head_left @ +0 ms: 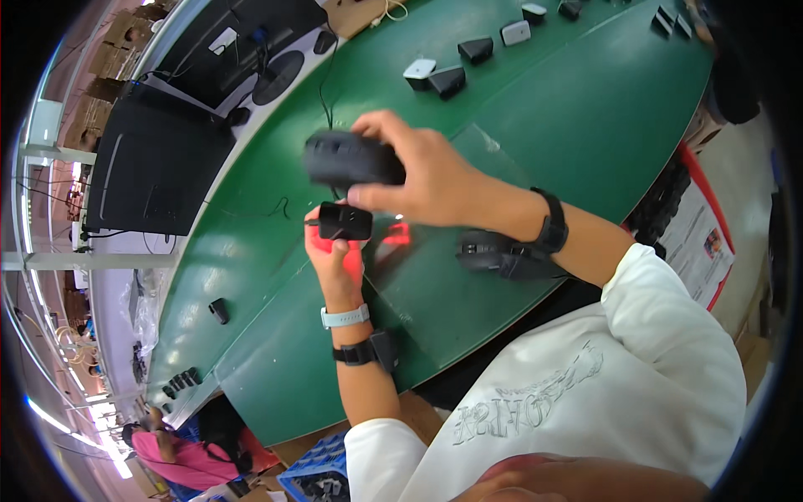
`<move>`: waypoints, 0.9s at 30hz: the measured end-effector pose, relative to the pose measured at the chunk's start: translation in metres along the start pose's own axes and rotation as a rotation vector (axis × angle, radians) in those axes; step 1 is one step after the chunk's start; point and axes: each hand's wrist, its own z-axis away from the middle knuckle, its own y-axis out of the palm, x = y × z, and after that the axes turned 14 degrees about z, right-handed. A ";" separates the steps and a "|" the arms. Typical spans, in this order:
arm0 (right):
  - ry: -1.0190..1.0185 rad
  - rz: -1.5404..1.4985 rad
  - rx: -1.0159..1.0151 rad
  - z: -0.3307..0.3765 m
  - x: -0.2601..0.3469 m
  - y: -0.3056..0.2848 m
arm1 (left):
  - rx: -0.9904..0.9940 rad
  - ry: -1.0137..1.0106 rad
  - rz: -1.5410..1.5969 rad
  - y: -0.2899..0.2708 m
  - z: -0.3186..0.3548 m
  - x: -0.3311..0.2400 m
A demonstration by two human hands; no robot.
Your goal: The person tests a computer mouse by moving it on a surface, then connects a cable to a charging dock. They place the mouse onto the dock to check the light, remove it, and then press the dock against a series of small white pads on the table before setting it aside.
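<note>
My right hand (427,171) is wrapped round a rounded black device (347,159), lifted over the green table and slightly blurred. Just below it, my left hand (328,258) grips a small black box-shaped device (345,222), its dark face turned up and the thumb against its lower edge. Red light falls on my left fingers and palm, and a red patch glows on the tabletop beside them. The two held devices are close together; whether they touch I cannot tell. Another black device (493,255) lies near the table's front edge, partly beneath my right forearm.
Several black and white wedge-shaped units (447,79) stand along the far side of the green table (552,134). Monitors (159,159) and cables fill the left. A small black piece (218,311) lies left. A red-edged tray (698,226), a blue crate (318,468) and a seated person (180,452) surround the table.
</note>
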 end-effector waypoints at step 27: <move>0.009 0.446 0.644 0.071 -0.018 -0.093 | -0.089 0.090 0.242 -0.017 -0.011 0.003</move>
